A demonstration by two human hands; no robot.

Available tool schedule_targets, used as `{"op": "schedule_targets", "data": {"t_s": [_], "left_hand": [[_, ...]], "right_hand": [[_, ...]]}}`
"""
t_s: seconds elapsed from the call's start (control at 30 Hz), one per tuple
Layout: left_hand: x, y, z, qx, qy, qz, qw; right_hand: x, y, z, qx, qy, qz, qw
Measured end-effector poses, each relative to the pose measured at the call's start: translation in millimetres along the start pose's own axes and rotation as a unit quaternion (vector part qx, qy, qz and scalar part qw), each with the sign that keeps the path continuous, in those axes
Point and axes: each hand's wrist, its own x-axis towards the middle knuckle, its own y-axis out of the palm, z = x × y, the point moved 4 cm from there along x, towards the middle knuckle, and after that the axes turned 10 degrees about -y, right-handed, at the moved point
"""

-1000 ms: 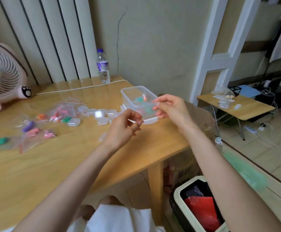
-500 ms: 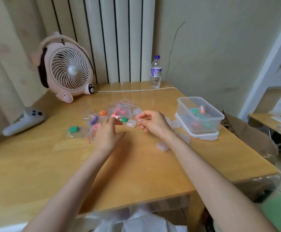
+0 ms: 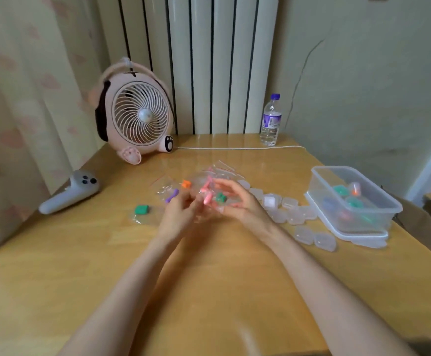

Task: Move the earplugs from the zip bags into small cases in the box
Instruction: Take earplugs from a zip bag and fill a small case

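Observation:
Over the middle of the table, my left hand point(image 3: 181, 211) and my right hand point(image 3: 237, 201) meet at a clear zip bag point(image 3: 205, 194) with pink earplugs inside, and the fingers of both curl round it. A green earplug pair point(image 3: 220, 197) shows just behind my right fingers. More zip bags lie around: a green one point(image 3: 141, 209), a purple one point(image 3: 172, 196) and an orange one point(image 3: 186, 184). Several empty small clear cases point(image 3: 290, 210) lie to the right of my hands. The clear box point(image 3: 319, 176) at the right holds several filled cases.
A pink desk fan point(image 3: 139, 119) stands at the back left, its white cable point(image 3: 235, 148) running along the back edge. A water bottle point(image 3: 270, 122) stands by the wall. A grey controller point(image 3: 70, 192) lies at the left edge. The box sits on its lid near the right edge.
My view swung left from the box to the table's middle. Both hands moved away from the box to the pile of bags and now hold the pink earplug bag.

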Motion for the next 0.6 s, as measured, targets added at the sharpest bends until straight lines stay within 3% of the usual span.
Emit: {"op": "schedule_targets", "data": {"t_s": [0.07,0.2,0.33,0.43,0.5,0.6], "left_hand": [[-4.3,4.0,-5.2,-0.057,-0.006,0.054,0.997],[-8.7,4.2,-9.6,-0.125,-0.029,0.096,0.987],[-7.4,-0.8,-5.5,-0.174,-0.062,0.070,0.980],[-7.2,-7.6,-7.3,-0.219,-0.041,0.034,0.974],[-8.5,-10.6,-9.8,-0.191,-0.020,0.026,0.981],[-14.3,-2.9,-13.6,-0.113,0.007,0.075,0.991]], "right_hand": [[0.5,-1.6,-1.1,0.052,0.017,-0.006,0.998],[-1.2,-9.6,-3.6,0.120,0.066,-0.096,0.986],[-5.5,-20.6,-2.9,0.212,0.095,-0.170,0.958],[-8.1,-17.5,1.9,0.149,0.107,-0.079,0.980],[-8.8,-12.3,4.6,0.094,0.093,-0.023,0.991],[-7.0,-9.5,8.4,0.072,0.052,-0.059,0.994]]}}
